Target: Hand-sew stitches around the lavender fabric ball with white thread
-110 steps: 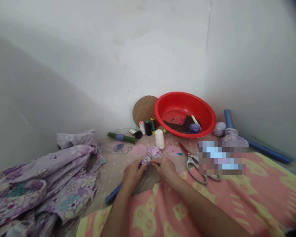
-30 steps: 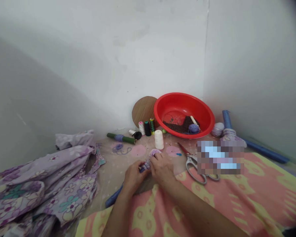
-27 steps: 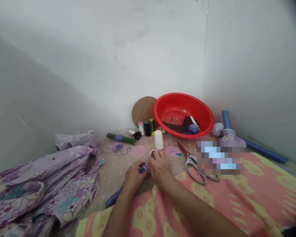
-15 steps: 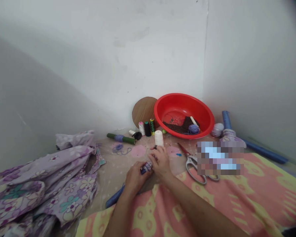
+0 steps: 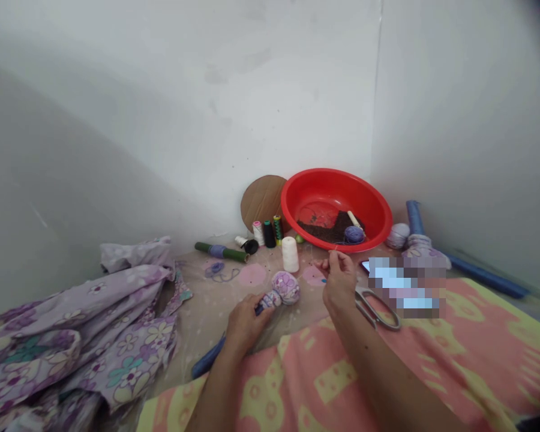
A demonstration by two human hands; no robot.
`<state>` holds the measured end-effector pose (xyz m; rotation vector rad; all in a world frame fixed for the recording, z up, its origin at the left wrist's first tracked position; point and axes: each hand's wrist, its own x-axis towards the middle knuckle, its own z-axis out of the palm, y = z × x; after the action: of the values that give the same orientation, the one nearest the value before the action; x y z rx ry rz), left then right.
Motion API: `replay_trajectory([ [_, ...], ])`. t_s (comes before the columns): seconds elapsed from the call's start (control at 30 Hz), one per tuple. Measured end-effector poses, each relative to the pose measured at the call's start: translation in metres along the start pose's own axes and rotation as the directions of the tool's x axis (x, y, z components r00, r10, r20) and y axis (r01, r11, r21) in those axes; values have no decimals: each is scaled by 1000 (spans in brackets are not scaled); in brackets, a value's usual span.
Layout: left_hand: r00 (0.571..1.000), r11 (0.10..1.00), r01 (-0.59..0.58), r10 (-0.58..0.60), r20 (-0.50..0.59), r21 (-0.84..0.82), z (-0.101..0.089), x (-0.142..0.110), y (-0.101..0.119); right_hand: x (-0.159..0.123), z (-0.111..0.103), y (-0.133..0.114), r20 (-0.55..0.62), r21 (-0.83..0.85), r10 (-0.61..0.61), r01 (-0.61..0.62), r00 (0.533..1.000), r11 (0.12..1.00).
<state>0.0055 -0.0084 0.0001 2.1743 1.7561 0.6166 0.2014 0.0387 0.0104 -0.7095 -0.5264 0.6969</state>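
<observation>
I keep my left hand (image 5: 247, 321) closed around the blue rod (image 5: 209, 358) beside its flower-print ball (image 5: 286, 288), presumably to steady that exposed end, while my right hand (image 5: 341, 280), well apart, pinches its fingertips together, any thread there indiscernible.

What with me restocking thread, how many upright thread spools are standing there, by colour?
White: 2, the large cone in front and the pink-topped spool behind
Black: 1, the green-topped spool
Dark green and black: 1, the yellow-topped spool
Total: 4
</observation>
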Motion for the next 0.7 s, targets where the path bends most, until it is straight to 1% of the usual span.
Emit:
replay_trajectory([
  [0.1,1000,1000,-9,9,-3,-11,0,0,-1,8,-5,4,-71,-74,-89,84,993,994],
  [0.17,1000,1000,-21,21,-5,-20,-1,1,-1,10,-7,6,-83,-143,-130,117,988,983],
  [0.27,1000,999,-27,27,-6,-27,-1,0,-1,9,-8,3,-56,-208,-173,158,983,965],
  [0.4,1000,1000,-13,13,3,-11,0,0,-2,5,-6,-6,-43,-249,-230,213,972,945],
  [0.47,1000,1000,-15,15,7,3,-1,0,-2,2,-6,-9,-22,-296,-252,234,967,926],
  [0.63,1000,1000,4,-4,11,-20,-2,2,-1,-5,-5,-11,92,-390,-284,297,954,871],
  [0.7,1000,999,22,-22,17,-32,-2,2,-1,-6,-5,-10,109,-403,-309,326,945,855],
])
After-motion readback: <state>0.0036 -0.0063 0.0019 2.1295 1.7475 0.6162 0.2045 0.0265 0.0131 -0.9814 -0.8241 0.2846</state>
